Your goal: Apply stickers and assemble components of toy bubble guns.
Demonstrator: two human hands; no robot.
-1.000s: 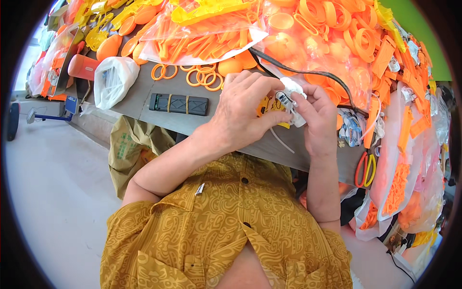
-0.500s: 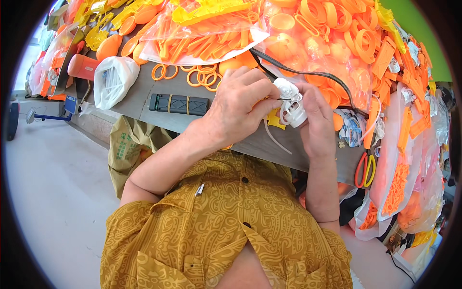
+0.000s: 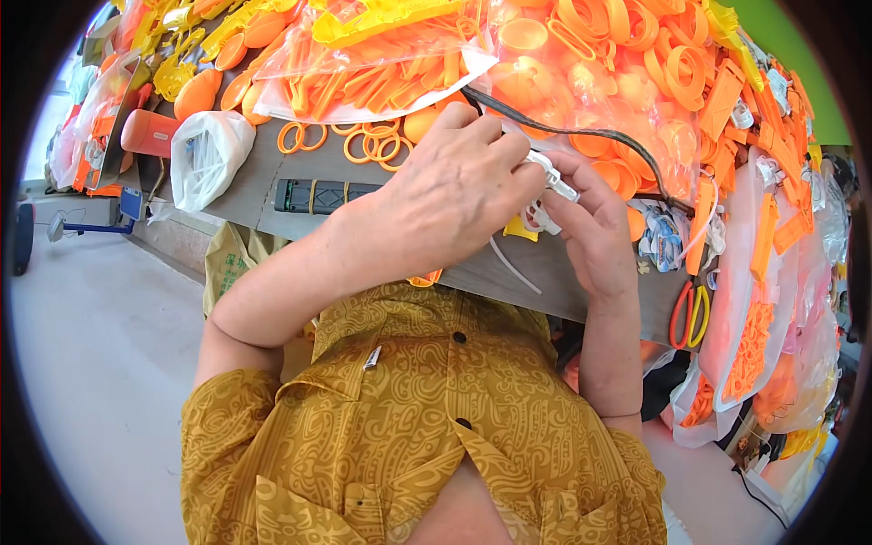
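Observation:
A small white plastic part [image 3: 556, 178] is held up over the front of the table, gripped in the fingers and thumb of my right hand [image 3: 592, 216]. My left hand [image 3: 459, 186] comes across from the left, back upward, with its fingers curled in against the part. What its fingertips pinch is hidden behind that hand. A thin whitish tube [image 3: 516, 265] hangs below the hands, over the table edge. Just under the part, a small yellow plastic piece [image 3: 520, 229] lies on the table.
Orange rings [image 3: 377, 143] lie beyond a dark box with rubber bands [image 3: 318, 196]. Bags of orange parts [image 3: 381, 82] heap up behind. A black cable [image 3: 581, 132] crosses there. A white bag [image 3: 211, 159] stands left; red-and-yellow-handled scissors [image 3: 690, 313] hang at the right edge.
My left hand has moved slightly right and down and rolled over, covering more of the white part. The part has turned from its rounded face to a narrower side.

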